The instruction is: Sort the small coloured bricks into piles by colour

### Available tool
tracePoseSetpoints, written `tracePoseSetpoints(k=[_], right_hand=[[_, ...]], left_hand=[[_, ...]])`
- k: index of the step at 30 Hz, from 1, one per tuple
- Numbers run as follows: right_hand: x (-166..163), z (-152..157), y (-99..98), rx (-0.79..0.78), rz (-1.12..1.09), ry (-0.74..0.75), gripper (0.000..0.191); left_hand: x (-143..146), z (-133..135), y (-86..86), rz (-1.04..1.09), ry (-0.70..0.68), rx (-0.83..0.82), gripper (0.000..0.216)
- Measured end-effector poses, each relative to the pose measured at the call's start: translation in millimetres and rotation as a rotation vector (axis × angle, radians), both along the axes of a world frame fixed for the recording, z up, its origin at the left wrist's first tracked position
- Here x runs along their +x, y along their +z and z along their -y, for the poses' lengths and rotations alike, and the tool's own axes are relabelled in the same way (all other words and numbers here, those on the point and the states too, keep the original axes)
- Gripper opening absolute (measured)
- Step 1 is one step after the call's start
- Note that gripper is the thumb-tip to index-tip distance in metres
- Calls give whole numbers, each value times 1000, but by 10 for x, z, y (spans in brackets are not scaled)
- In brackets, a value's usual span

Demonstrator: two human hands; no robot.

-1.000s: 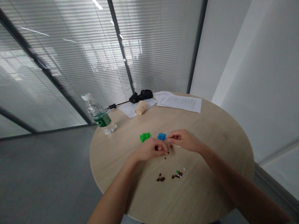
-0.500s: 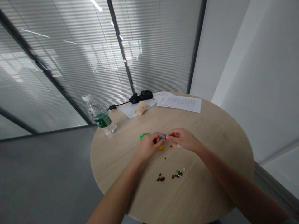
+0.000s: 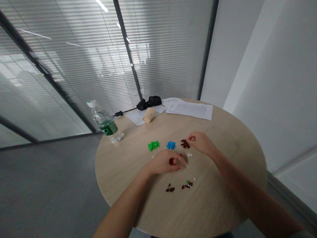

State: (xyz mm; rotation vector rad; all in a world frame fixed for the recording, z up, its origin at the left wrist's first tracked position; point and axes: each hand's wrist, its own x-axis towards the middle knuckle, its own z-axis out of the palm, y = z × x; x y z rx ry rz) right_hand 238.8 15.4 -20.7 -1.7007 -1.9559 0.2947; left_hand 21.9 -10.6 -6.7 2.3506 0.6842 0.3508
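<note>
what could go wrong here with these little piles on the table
The right hand sits at the edge of the upper dark brown pile, so a slip might scatter it. The left hand is close to the red piece and could knock it into the white pieces. The plastic bottle, near the table edge, might topple if bumped.

**Single head-worn view above the round surface (image 3: pixel 232 137)**

The camera looks forward and down from the near edge, forearms (image 3: pixel 126 198) reaching in from below. It sits far enough back that the left hand (image 3: pixel 165 162) and right hand (image 3: pixel 201 142) appear small near mid-frame, with blinds (image 3: pixel 168 49) ahead, white wall (image 3: pixel 277 82) to the right and grey floor (image 3: pixel 49 178) lower left.
</note>
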Motion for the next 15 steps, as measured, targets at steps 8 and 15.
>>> tracePoseSetpoints(k=[8,15], right_hand=[[-35,-18,-67,-13,39,13,11],[-24,-29,-93,-27,36,10,10]], left_hand=[[57,86,-17,-107,-133,-100,16],[111,133,27,-206,-178,-155,14]])
